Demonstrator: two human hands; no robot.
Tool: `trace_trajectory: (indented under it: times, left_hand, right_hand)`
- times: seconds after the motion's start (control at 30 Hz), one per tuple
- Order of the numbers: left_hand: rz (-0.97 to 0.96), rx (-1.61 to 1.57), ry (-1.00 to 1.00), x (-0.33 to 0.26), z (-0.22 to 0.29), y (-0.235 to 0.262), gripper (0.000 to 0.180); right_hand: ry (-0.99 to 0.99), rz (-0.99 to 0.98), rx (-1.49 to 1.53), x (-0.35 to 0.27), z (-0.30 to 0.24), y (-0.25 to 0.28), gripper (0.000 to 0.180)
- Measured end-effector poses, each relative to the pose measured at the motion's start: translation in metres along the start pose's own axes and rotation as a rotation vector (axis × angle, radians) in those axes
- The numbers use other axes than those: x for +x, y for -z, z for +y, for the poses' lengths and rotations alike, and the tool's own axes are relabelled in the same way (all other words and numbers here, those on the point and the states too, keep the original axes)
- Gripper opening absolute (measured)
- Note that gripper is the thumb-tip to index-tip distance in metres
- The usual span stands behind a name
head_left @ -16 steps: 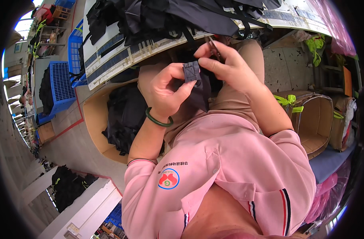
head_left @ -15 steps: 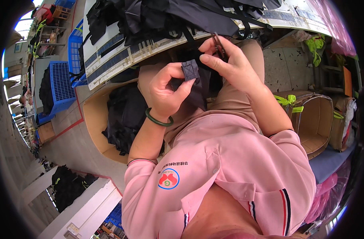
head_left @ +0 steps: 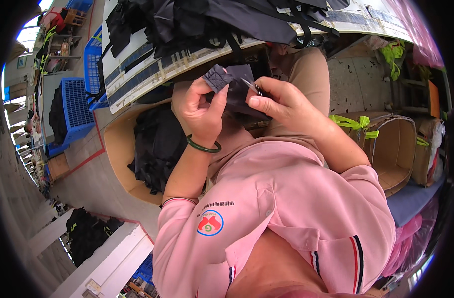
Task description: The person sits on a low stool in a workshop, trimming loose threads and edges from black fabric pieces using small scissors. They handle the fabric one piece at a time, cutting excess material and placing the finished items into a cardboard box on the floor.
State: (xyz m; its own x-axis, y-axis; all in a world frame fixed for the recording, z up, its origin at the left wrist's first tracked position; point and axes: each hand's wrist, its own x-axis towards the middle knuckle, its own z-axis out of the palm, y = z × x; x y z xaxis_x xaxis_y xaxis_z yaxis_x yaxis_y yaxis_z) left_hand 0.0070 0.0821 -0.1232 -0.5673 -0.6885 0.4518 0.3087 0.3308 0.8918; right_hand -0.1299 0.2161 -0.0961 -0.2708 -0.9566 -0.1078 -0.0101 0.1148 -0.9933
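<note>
My left hand (head_left: 204,111) pinches a dark fabric piece (head_left: 217,78) between thumb and fingers. Crossed stitching shows on its folded end, and the rest of the cloth hangs toward my lap. A green bangle (head_left: 203,145) circles my left wrist. My right hand (head_left: 286,103) is closed around small thread snips (head_left: 250,86). Their pale tips point at the cloth just right of the stitched end; whether they touch it I cannot tell. Both hands are above my lap, close to the table's near edge.
A heap of black fabric with straps (head_left: 202,25) covers much of the white table (head_left: 118,74). At my left is a cardboard box (head_left: 118,149) holding dark cloth; another cardboard box (head_left: 395,154) stands at right. Blue crates (head_left: 79,107) stand farther left.
The snips have swung down from pointing upward to pointing left at the cloth. My left hand has shifted slightly left and turned the stitched end; more of the cloth now shows.
</note>
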Motion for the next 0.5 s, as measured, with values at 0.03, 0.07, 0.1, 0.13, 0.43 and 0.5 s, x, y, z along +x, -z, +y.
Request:
trace_trajectory:
  times: [0.03,0.07,0.1,0.13,0.43,0.5]
  left_hand:
    - [0.011,-0.022,0.001,0.000,0.000,-0.001,0.013]
    - [0.009,-0.027,0.002,0.000,0.000,-0.002,0.013]
    - [0.008,-0.031,0.003,0.000,-0.001,-0.003,0.014]
    - [0.008,-0.029,0.003,-0.001,0.000,-0.003,0.014]
    - [-0.051,0.010,-0.012,-0.008,-0.003,-0.002,0.015]
    - [-0.050,0.008,-0.002,-0.010,-0.003,-0.003,0.018]
  right_hand:
    - [-0.007,-0.018,0.007,-0.001,0.002,-0.004,0.036]
    - [-0.115,-0.057,0.147,-0.003,0.001,-0.007,0.036]
    - [-0.222,-0.095,0.287,-0.004,0.000,-0.009,0.036]
    - [-0.231,-0.107,0.311,-0.004,-0.001,-0.010,0.036]
    - [0.008,0.043,0.122,0.004,0.002,-0.020,0.038]
    - [0.071,0.101,0.005,0.005,0.000,-0.020,0.039]
